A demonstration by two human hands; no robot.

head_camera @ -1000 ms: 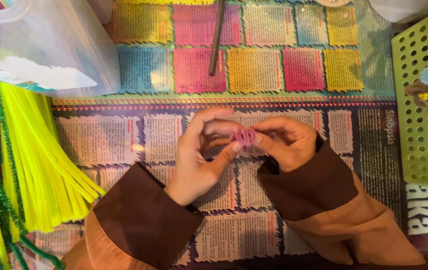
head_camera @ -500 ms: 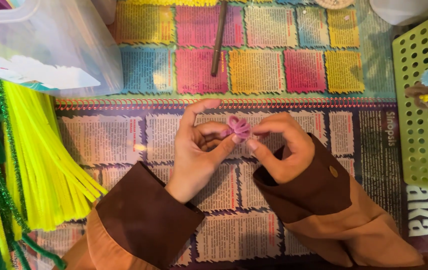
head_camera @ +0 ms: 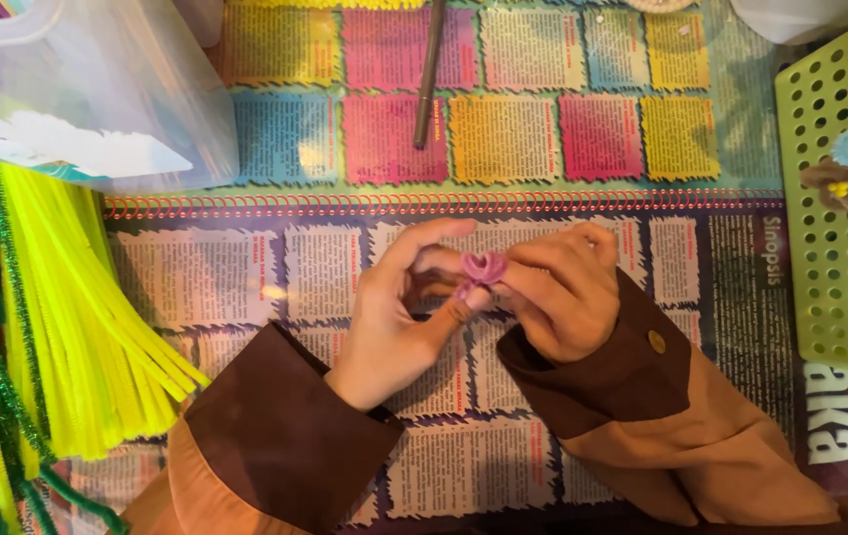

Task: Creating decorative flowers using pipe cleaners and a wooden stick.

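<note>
Head view: I see both hands meeting at frame centre over a desk (head_camera: 563,456) covered in printed paper. Left hand (head_camera: 394,317) and right hand (head_camera: 563,297) pinch a small pink pipe-cleaner coil (head_camera: 483,269) between them; fingers of both are clamped on it, the left index arched above.

Step in hand, as I judge it: shaping the coil into a rosette. The next move likely calls for a firm pinch at the base while the other fingers turn.

Yellow pipe cleaners (head_camera: 77,327) lie at left, a green perforated tray (head_camera: 840,267) at right, a pen (head_camera: 430,69) at top.
</note>
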